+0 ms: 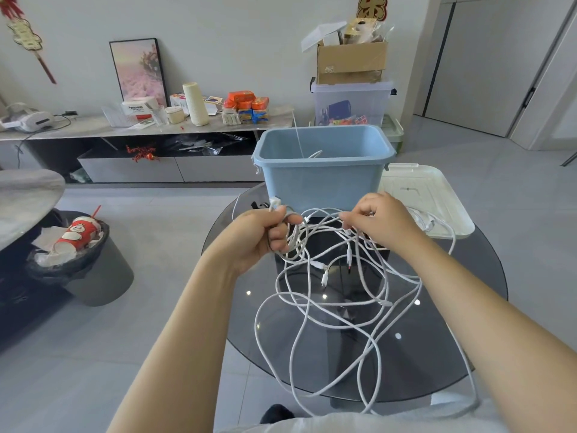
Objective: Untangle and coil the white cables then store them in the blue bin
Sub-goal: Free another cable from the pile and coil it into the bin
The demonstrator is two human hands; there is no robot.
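White cables [335,295] still tangled, hung over the glass table's [462,364] near edge; strands gripped by left hand [260,234], pinched by right hand [379,218]. One cable seemingly stored in blue bin [321,179] at the far edge.

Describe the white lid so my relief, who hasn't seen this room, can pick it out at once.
Start at the round dark glass table in front of the person. The blue bin stands at its far edge, and the white lid lies flat just right of it. Unlike the tangled white cables nearby, it is a broad, ribbed rectangular panel.
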